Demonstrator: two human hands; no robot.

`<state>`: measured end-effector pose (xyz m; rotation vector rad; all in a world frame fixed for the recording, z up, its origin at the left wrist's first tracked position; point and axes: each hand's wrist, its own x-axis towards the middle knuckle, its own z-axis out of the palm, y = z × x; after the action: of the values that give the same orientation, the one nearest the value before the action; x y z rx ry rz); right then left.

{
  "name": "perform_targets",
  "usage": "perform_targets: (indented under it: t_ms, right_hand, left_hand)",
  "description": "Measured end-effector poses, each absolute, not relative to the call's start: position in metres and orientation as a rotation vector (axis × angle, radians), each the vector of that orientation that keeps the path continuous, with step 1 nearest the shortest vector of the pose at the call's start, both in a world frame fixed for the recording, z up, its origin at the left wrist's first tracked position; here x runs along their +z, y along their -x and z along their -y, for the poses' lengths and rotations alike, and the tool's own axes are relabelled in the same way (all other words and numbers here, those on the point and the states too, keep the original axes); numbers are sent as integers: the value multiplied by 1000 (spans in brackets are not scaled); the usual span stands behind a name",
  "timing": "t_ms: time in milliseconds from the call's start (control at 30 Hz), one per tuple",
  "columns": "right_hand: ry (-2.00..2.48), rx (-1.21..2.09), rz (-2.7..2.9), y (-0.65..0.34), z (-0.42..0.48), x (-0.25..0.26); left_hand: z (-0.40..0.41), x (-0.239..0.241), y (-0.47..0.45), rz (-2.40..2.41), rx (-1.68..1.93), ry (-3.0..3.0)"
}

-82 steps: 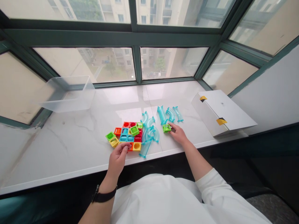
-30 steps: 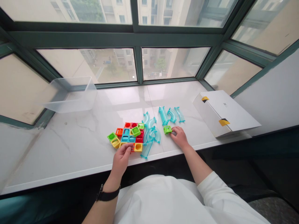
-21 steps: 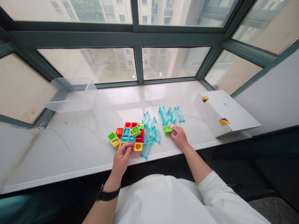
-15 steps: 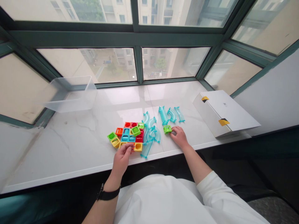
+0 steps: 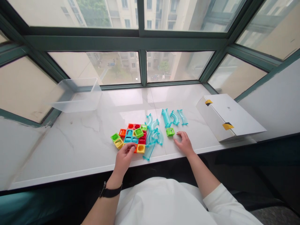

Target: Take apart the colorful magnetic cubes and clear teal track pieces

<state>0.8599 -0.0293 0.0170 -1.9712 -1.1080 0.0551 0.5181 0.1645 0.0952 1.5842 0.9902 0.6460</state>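
My right hand (image 5: 184, 143) is open with its thumb and fingers apart, just right of a green square block (image 5: 170, 132) that stands alone on the white counter. My left hand (image 5: 124, 155) is bent over the front of a cluster of red, blue, yellow, orange and green blocks (image 5: 128, 132). Its thumb and fingers are drawn together there, and what lies between the tips is hidden. One green block (image 5: 138, 132) sits tilted on top of the cluster. Clear blue track pieces (image 5: 154, 136), curved and straight, lie against the cluster's right side.
More clear blue track pieces (image 5: 174, 117) lie in a row behind the lone green block. A clear plastic bin (image 5: 81, 106) stands at the back left. On the right is a white box (image 5: 234, 115) with yellow-and-black tabs. The counter's front edge (image 5: 70, 175) runs before me.
My right hand has let go of the green block and drawn back to the right, fingers parted. My left hand stays over the blocks. The whole view has shifted slightly.
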Motion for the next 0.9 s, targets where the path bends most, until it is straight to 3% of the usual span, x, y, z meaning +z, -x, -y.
perform_targets:
  t_ms: [333, 900]
  right_hand:
    - [2001, 36, 974, -844, 42, 19]
    - [1979, 72, 946, -844, 39, 20]
  left_hand:
    - [-191, 96, -549, -1040, 852, -2040]
    - [-204, 76, -570, -1071, 730, -2180]
